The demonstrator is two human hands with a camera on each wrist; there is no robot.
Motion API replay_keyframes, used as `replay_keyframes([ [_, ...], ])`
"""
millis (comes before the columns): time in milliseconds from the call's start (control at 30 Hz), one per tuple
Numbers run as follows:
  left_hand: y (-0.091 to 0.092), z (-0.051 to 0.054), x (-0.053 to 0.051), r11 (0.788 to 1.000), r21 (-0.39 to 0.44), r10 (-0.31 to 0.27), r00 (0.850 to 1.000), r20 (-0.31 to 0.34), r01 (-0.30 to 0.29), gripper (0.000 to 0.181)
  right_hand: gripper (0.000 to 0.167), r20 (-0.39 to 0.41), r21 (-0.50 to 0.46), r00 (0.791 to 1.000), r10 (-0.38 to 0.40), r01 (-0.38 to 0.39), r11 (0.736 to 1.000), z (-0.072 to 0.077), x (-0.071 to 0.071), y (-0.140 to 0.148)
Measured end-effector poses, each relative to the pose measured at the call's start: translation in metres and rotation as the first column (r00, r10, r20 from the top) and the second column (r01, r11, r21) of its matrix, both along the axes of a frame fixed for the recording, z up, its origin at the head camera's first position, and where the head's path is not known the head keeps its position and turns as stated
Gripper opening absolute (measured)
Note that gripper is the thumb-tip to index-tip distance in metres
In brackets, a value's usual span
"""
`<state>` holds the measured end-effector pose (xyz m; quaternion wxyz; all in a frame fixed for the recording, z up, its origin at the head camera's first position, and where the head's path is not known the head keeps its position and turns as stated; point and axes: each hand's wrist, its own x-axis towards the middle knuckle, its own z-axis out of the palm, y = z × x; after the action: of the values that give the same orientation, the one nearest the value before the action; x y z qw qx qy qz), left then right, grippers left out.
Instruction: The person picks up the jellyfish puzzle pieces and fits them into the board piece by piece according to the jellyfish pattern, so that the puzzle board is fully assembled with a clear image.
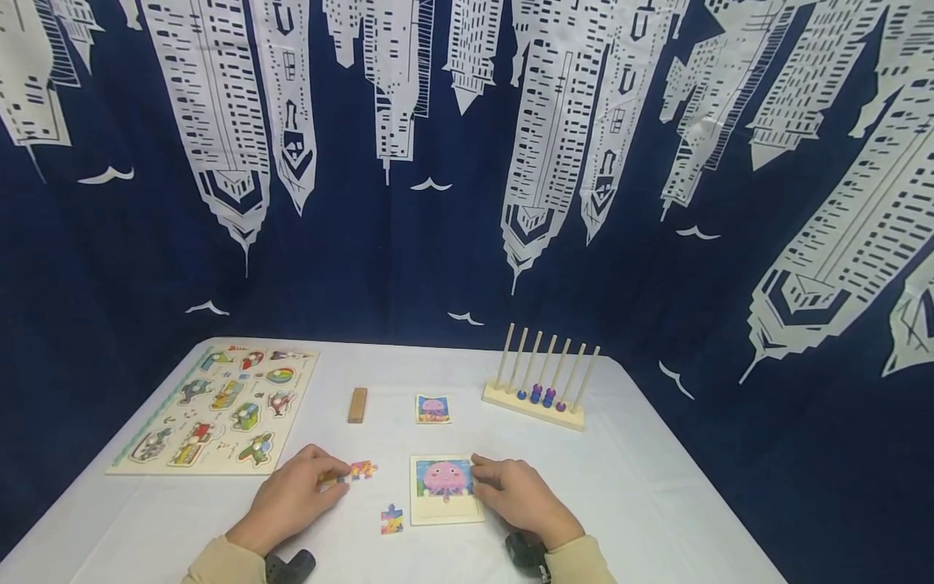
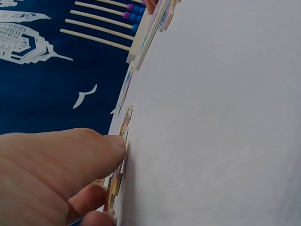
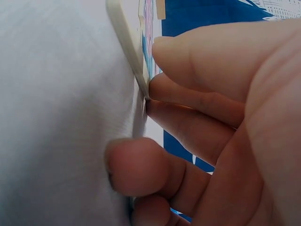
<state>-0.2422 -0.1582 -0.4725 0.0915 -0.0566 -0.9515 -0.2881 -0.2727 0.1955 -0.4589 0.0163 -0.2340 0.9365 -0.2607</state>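
Note:
In the head view my left hand (image 1: 297,493) is left of centre, a jigsaw piece (image 1: 332,480) pinched between thumb and fingers. Another pink and yellow piece (image 1: 363,470) lies just beyond the fingertips. The left wrist view shows the pieces (image 2: 114,184) edge-on beside the thumb. My right hand (image 1: 527,496) grips the right edge of a small wooden puzzle board (image 1: 447,514), thumb over its face. A pink jellyfish picture (image 1: 447,477) fills the upper part of the board; its lower strip is bare wood. A blue and yellow piece (image 1: 392,520) lies left of the board.
Behind the board lies a small jellyfish picture card (image 1: 434,410), with a wooden block (image 1: 357,405) to its left. A large picture puzzle board (image 1: 219,410) covers the table's left side. At the back right stands a bead rack (image 1: 536,405) with upright pegs.

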Motion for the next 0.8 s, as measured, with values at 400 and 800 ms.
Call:
replay_keyframes([
  [400,0.021,-0.002,0.009,0.995,0.049,-0.083,0.993,-0.088,0.087,0.021,0.034,-0.003,0.008,1.0,0.002,-0.002,1.0,-0.001,-0.001,0.0],
  [800,0.035,-0.01,0.019,0.919,-0.003,-0.388,0.907,-0.162,0.393,0.036,0.034,-0.004,0.012,1.0,-0.004,0.004,1.0,-0.001,-0.001,0.001],
])
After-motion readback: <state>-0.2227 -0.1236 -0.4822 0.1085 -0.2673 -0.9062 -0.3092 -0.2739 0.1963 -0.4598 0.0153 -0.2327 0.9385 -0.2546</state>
